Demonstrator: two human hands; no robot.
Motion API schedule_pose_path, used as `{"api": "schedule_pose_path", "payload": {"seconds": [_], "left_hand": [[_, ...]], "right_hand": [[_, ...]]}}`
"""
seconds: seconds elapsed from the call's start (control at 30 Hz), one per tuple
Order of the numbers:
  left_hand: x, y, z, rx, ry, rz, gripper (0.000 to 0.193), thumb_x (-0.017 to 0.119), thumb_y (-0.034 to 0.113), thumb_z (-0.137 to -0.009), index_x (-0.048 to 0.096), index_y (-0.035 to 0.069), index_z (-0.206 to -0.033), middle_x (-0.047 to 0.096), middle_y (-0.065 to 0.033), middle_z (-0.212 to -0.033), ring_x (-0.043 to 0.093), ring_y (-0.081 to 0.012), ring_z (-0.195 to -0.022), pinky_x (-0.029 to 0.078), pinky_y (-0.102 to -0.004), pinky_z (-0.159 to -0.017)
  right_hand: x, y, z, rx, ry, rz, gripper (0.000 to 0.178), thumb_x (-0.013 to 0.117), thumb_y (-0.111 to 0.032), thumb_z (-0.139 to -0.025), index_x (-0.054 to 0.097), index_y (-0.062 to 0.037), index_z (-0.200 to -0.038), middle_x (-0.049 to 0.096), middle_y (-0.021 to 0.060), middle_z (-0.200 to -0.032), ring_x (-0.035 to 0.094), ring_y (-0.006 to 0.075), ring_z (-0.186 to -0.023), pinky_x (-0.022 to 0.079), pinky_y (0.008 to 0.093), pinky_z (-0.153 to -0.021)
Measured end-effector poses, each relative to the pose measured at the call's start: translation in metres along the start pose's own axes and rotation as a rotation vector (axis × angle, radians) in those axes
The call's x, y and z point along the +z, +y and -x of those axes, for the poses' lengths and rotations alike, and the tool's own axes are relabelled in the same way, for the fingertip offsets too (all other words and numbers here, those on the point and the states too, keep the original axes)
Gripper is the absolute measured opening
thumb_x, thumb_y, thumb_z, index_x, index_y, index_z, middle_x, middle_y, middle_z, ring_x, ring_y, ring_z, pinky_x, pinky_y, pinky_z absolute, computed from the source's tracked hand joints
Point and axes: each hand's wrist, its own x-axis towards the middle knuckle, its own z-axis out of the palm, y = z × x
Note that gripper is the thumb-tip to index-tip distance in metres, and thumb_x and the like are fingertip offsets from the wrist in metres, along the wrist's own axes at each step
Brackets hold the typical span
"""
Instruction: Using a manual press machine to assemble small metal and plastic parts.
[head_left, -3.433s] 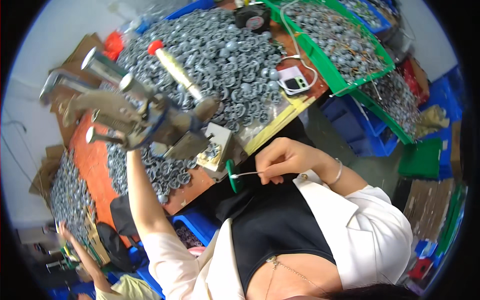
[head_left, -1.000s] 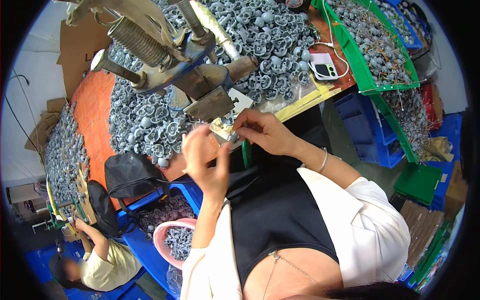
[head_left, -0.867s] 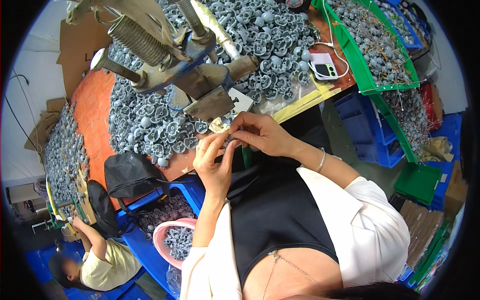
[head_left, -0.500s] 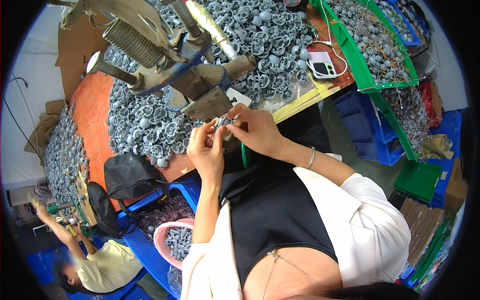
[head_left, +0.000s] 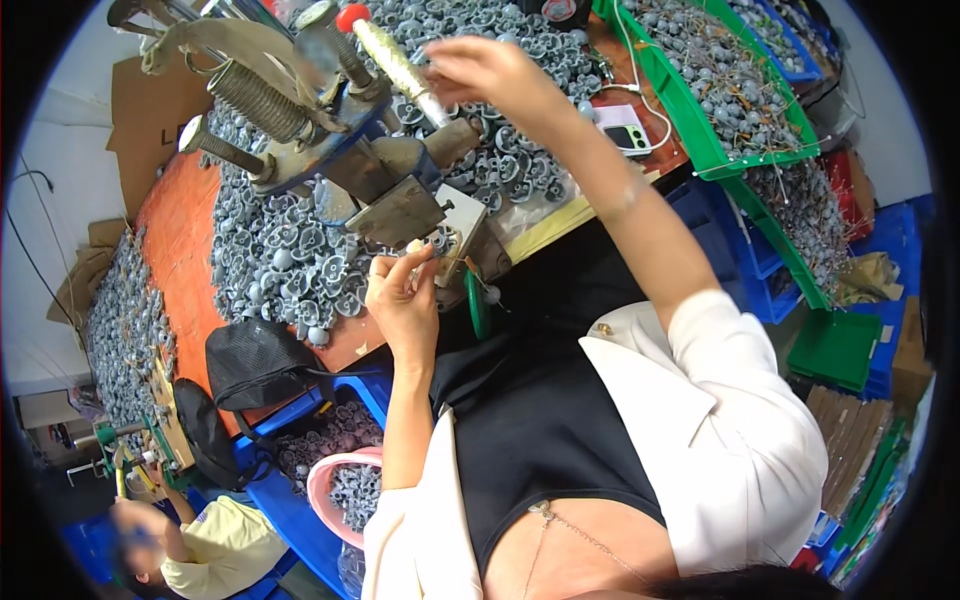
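Part (head_left: 441,239) (grey) seemingly touches the left grip (head_left: 403,300) at its fingertips.

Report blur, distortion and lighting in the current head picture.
Head view: the right hand is motion-blurred, worst at its fingers, while the left hand looks sharper; head view: fisheye curvature, corners black; head view: the white jacket looks bright, the black top shows little detail.

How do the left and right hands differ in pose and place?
The left hand is closer to the body, near the white block; the right hand is farther out, beside the lever. The left hand's fingers bend; the right hand's stretch leftward, blurred. Both are ungloved.
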Motion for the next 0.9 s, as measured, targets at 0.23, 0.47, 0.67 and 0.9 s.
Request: {"api": "schedule_pose_path", "payload": {"seconds": [0.23,0.47,0.67,0.9], "left_hand": [[0.001,0.0,0.004,-0.005,0.028,-0.013,0.019,0.072,-0.002,-0.072,0.071,0.005,-0.089,0.046,-0.0033,-0.068,0.043,-0.014,-0.062,0.036,-0.0273,-0.056],[0.002,0.005,0.002,0.005,-0.045,-0.008,0.02,0.072,-0.002,-0.074,0.07,0.004,-0.093,0.044,-0.001,-0.072,0.038,-0.0094,-0.059,0.032,-0.0252,-0.053],[-0.021,0.001,0.01,-0.004,-0.129,-0.401,0.018,0.067,0.016,-0.083,0.064,0.0,-0.09,0.06,-0.0114,-0.069,0.056,-0.0307,-0.058,0.045,-0.0382,-0.056],[-0.053,0.039,0.045,-0.338,-0.747,0.658,0.021,0.057,0.013,-0.09,0.068,-0.005,-0.09,0.069,-0.0111,-0.078,0.06,-0.0147,-0.057,0.045,-0.0285,-0.052]], "right_hand": [[0.057,-0.062,0.017,-0.617,0.107,-0.031,0.044,0.071,-0.019,-0.081,0.054,0.0017,-0.116,0.066,0.0089,-0.088,0.062,0.011,-0.078,0.049,0.0275,-0.071],[0.028,-0.03,0.141,-0.885,-0.049,0.4,0.027,0.079,-0.02,-0.073,0.056,-0.0073,-0.07,0.058,0.0061,-0.075,0.06,0.0248,-0.076,0.049,0.0421,-0.082],[-0.023,-0.094,0.077,-0.625,0.108,0.636,0.022,0.072,-0.016,-0.078,0.065,-0.0029,-0.095,0.066,0.0079,-0.084,0.065,0.0153,-0.076,0.051,0.0284,-0.07],[-0.17,-0.012,0.022,0.363,-0.047,1.91,0.016,0.058,-0.014,-0.08,0.068,-0.0042,-0.088,0.068,0.0179,-0.085,0.066,0.0339,-0.083,0.053,0.0453,-0.07]]}}
